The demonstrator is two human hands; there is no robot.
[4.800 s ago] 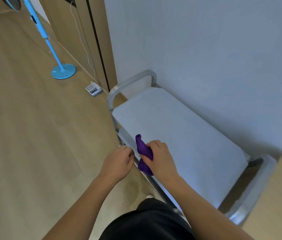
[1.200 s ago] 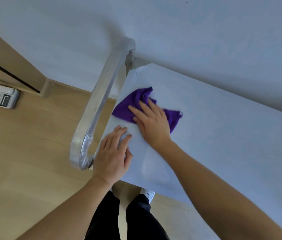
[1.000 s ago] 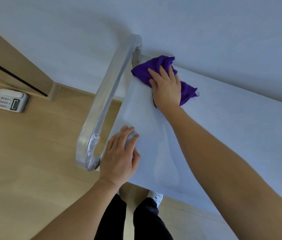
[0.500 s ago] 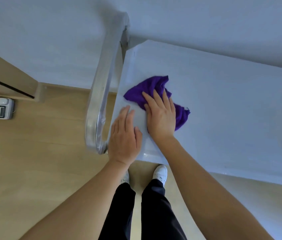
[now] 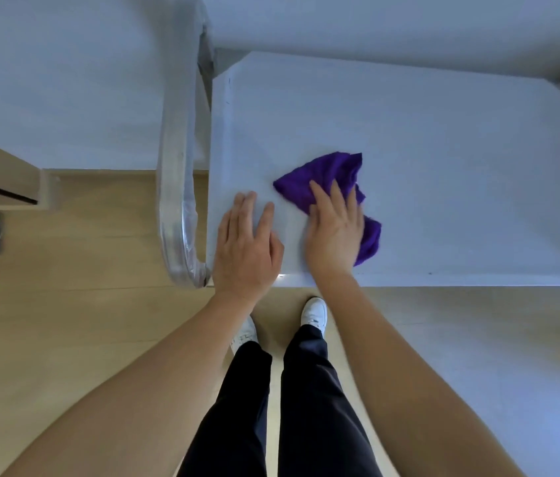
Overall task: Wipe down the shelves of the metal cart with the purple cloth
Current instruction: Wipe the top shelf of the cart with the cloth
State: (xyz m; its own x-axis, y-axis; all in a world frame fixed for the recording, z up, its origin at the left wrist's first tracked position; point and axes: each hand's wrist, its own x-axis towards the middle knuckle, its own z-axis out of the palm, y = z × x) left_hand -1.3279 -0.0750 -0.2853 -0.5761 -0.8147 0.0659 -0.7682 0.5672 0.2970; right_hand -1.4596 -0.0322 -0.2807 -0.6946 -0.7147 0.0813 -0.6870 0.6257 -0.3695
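Looking down I see the cart handle (image 5: 177,187) at far left | left hand (image 5: 246,247) flat on the top shelf (image 5: 443,139) near its front-left corner, fingers spread, holding nothing | right hand (image 5: 335,230) pressing the purple cloth (image 5: 326,175) flat under extended fingers.

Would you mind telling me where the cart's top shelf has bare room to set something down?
The top shelf is bare right of the purple cloth and behind it toward the wall. The near-left corner by the handle is crowded: the left hand lies flat, the right hand presses the cloth.
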